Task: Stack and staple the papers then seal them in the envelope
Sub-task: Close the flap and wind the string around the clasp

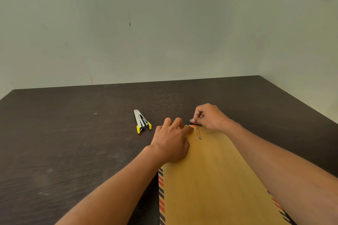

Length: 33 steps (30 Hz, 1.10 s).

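While both forearms are reaching in over the dark table [73, 133], this is how things are lying:

Envelope: a long brown envelope [210, 179] with red and blue striped edging is lying flat on the table, running from the near edge of view away toward the wall, its far end sitting under the two hands
Clasp: a small metal fastener [198, 134] is showing on the envelope's far end, just beside the left fingertips and below the right hand
Left hand: the left hand [171, 142] is resting palm down on the envelope's left far corner, fingers spread loosely and pressing the paper flat, not gripping anything
Right hand: the right hand [208, 117] is sitting curled at the far edge of the envelope, thumb and fingertips pinching together at the striped rim; I cannot tell what, if anything, is between them
Stapler: a silver stapler [142, 121] with yellow ends is lying on the table to the left of the envelope, hinged wide open, near the left hand but apart from it
Papers: none are showing outside the envelope
Small bit: a tiny pale speck [95, 113] is sitting on the table well to the left of the stapler, too small to identify
Wall: a pale wall [164, 33] is standing behind the table, carrying a few brownish marks
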Available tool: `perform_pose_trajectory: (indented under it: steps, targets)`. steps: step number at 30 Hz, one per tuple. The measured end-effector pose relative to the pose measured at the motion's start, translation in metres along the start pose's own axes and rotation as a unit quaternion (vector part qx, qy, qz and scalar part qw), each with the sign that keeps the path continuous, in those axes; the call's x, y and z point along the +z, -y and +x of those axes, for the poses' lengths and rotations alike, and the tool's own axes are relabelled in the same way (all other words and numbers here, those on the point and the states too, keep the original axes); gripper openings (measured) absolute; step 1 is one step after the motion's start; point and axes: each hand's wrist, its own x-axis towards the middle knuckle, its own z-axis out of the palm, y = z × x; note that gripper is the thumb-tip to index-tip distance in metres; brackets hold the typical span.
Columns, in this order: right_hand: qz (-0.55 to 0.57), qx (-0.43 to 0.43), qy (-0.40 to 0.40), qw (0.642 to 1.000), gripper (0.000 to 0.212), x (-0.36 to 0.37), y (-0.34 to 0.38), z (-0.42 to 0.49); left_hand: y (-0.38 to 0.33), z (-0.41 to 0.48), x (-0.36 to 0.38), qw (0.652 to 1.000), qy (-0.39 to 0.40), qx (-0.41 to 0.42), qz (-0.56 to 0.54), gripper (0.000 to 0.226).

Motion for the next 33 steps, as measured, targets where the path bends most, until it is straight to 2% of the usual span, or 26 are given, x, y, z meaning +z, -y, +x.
perform_pose_trajectory:
  steps: [3, 7, 14, 27, 33]
  targets:
    - [-0.013, -0.01, 0.014, 1.0, 0.012, 0.002, 0.01, 0.001, 0.007, 0.0, 0.0, 0.998, -0.007, -0.015, -0.064, 0.052]
    - [-0.043, -0.032, 0.026, 0.998, 0.009, 0.004, 0.022, -0.002, 0.014, -0.001, 0.001, 0.988, -0.039, -0.028, -0.149, 0.039]
    - [-0.125, -0.048, 0.021, 0.991, 0.015, 0.011, 0.031, -0.023, 0.023, -0.001, 0.0, 0.969, -0.065, -0.073, -0.226, 0.031]
    - [-0.157, -0.061, -0.097, 0.981, 0.022, 0.04, 0.015, -0.091, 0.018, -0.003, -0.003, 0.971, -0.059, -0.085, -0.214, 0.033]
    - [-0.163, -0.088, -0.114, 0.976, 0.026, 0.049, 0.012, -0.111, 0.016, -0.005, -0.006, 0.973, -0.062, -0.083, -0.206, 0.032]
